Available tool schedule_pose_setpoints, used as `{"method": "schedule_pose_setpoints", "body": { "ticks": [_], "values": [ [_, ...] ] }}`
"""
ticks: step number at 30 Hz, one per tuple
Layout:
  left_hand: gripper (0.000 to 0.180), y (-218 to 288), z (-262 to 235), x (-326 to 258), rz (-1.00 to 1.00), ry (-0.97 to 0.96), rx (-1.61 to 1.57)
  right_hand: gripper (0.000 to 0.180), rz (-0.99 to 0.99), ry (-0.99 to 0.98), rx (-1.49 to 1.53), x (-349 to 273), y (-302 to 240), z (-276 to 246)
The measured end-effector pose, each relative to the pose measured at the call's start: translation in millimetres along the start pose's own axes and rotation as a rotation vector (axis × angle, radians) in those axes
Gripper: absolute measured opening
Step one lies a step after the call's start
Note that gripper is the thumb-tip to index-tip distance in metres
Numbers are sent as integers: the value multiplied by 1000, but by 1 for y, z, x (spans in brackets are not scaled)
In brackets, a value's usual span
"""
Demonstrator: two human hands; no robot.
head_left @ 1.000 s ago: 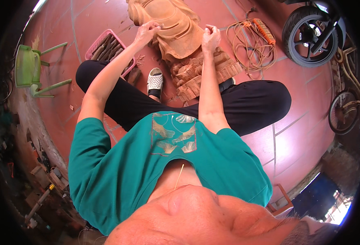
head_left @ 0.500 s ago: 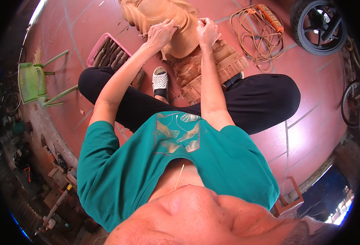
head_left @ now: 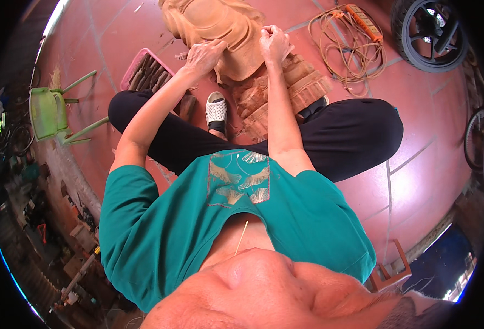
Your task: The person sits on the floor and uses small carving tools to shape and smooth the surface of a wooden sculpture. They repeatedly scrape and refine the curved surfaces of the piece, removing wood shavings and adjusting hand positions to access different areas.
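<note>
**A:** So where's the piece sitting right now?

**B:** You're sitting cross-legged on the red tiled floor (head_left: 417,181) and the big wooden carving (head_left: 220,27) is lying right in front of your legs, with its lower carved part (head_left: 286,93) running back toward your knees. Your left hand (head_left: 204,54) is resting on the carving's left side, fingers curled down against the wood. Your right hand (head_left: 275,41) is pressing on its right edge in a loose fist.

**A:** Are you gripping a tool in either one?

**B:** Honestly can't tell. The right hand is closing narrow like it's pinching something, but whatever's in there is too small to make out.

**A:** What else is lying around you?

**B:** A pink tray (head_left: 143,71) of tools is sitting just beside your left forearm, a white sandal (head_left: 216,109) is showing between your legs, an orange cord (head_left: 351,44) is coiling off to the right, and a green plastic chair (head_left: 50,112) is tipped over well to the left.
</note>
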State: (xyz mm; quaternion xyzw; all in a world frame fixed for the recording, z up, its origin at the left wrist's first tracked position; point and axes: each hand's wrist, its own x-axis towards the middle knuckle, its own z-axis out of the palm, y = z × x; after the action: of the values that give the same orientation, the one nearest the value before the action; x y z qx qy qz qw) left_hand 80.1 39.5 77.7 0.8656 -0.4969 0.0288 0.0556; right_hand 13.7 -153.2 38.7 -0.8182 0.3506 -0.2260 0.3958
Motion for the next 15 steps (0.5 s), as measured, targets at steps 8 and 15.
{"method": "schedule_pose_setpoints", "body": {
  "ticks": [8, 15],
  "values": [
    [12, -33, 0, -29, -176, -122, -30, 11, 4, 18, 21, 6, -1, 3],
    [14, 22, -6, 40, -96, 87, -18, 11, -17, 12, 11, -2, 3, 1]
  ]
}}
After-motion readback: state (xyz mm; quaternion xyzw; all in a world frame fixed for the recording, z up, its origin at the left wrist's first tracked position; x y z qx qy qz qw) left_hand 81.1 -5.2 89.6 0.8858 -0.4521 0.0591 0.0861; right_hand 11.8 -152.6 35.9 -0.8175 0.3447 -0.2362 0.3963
